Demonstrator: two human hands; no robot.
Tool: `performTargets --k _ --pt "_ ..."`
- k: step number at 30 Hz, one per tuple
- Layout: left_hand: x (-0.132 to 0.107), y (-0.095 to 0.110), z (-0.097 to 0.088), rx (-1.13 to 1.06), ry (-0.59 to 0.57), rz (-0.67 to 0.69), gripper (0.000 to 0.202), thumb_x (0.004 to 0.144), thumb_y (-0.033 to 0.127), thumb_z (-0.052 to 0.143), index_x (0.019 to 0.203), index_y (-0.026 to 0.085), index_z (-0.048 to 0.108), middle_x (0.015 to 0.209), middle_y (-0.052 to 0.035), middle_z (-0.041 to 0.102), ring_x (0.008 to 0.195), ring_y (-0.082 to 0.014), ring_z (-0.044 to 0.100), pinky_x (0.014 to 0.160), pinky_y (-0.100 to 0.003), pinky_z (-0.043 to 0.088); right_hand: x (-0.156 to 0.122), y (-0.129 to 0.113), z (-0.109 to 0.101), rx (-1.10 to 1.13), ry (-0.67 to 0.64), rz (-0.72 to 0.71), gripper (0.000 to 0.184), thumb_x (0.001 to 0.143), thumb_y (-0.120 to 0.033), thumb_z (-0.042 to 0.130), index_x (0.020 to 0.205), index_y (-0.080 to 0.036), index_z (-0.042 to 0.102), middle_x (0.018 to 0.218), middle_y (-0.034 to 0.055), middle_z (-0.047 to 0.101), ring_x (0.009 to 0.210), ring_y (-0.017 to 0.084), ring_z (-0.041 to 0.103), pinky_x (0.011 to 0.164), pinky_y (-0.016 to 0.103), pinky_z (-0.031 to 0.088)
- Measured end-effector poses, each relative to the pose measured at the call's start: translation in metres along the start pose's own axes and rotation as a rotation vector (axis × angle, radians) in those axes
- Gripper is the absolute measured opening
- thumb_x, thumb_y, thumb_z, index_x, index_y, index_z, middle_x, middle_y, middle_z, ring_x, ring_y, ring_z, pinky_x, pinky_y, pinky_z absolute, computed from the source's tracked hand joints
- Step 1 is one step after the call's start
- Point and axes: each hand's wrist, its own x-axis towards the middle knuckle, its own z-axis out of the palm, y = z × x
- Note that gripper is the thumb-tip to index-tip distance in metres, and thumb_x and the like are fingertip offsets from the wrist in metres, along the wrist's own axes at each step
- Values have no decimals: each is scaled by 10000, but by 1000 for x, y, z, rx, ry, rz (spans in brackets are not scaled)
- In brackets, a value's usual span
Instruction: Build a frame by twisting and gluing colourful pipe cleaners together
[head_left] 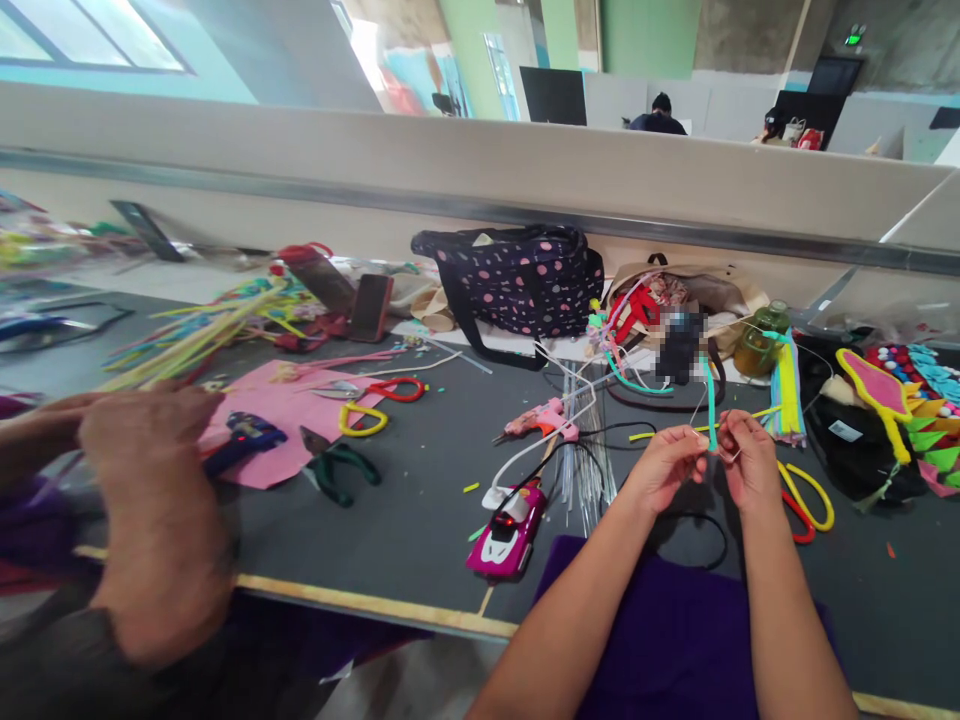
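My left hand [675,462] is closed in a pinch at the lower end of a turquoise pipe cleaner [712,400], which stands upright. Close beside it, my right hand [752,460] has its fingers pinched together at a thin pale strand, too fine to tell whether it is wire or thread. Both hands hover over the dark tabletop. Behind the right hand a yellow pipe cleaner shows, and below it lie scissors [823,497] with red and yellow handles. Nearest the left forearm is a bundle of thin clear sticks [579,470].
A co-worker's blurred hands [150,430] work at left. Near them lie pink felt [262,466], pliers [341,470] and a blue glue gun [251,438]. A pink glue gun [541,420], magenta car-shaped power strip [506,535], dotted bag [517,280] and glass jar [750,352] stand ahead.
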Motion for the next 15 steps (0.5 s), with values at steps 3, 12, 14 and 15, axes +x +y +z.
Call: performTargets --k 3,12,14,15 --pt "-1 1 0 24 -55 -91 272 562 295 825 640 131 622 539 -11 609 418 -62 494 408 -176 384 -1 1 -5 -10 -113 111 300 578 -378 807 672 -166 617 551 -59 503 436 49 381 365 154 272" --pt "1 -3 -5 66 -137 -217 271 548 252 825 640 109 615 647 -38 664 431 -60 522 449 -204 480 -4 -6 -16 -53 -316 196 213 540 -272 818 590 -167 641 607 -31 577 436 63 439 370 179 344" --pt "1 -3 -4 76 -152 -224 283 542 250 826 648 102 609 648 -37 664 425 -59 521 451 -207 484 -3 -7 -18 -27 -382 213 208 560 -246 813 578 -165 622 578 -41 530 452 63 434 376 176 351" --pt "1 -3 -4 79 -159 -225 287 540 251 826 650 101 607 646 -35 663 423 -59 519 453 -207 485 -3 -7 -19 -8 -407 217 219 580 -253 809 571 -165 609 576 -42 513 462 64 432 381 176 356"
